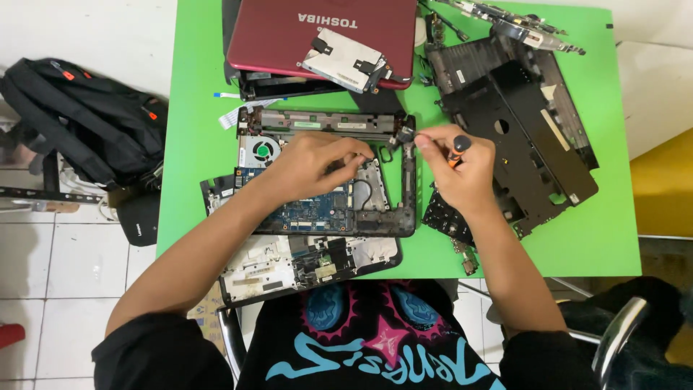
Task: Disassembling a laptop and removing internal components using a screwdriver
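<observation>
The opened black laptop base chassis (pixel 328 177), with a blue-green circuit board, a round cooling fan at its upper left and a silver metal bracket at its centre, lies on the green table top (pixel 613 238) directly in front of the seated person.

The left hand (pixel 310 162) rests on the middle of the chassis. Its fingers are curled downward and bunched at the silver bracket; whether they pinch a part cannot be told, since the fingertips are hidden.

The right hand (pixel 458 170) is at the right edge of the chassis, near the hinge corner. It is closed around a small screwdriver with a black-and-orange handle (pixel 457 150); the thumb and forefinger press together on the handle, and the black cap shows above the knuckles. The tip is hidden.

Around the chassis:
- A dark red laptop lid (pixel 289 29) lies at the far edge, with a silver rectangular drive in a bracket (pixel 345 59) resting on it.
- A black plastic bottom cover (pixel 520 123) lies to the right, touching the right wrist area.
- A black and silver keyboard deck panel (pixel 303 263) lies at the near edge, partly under the left forearm.
- A black backpack (pixel 86 123) sits on the white tiled floor to the left of the table.
</observation>
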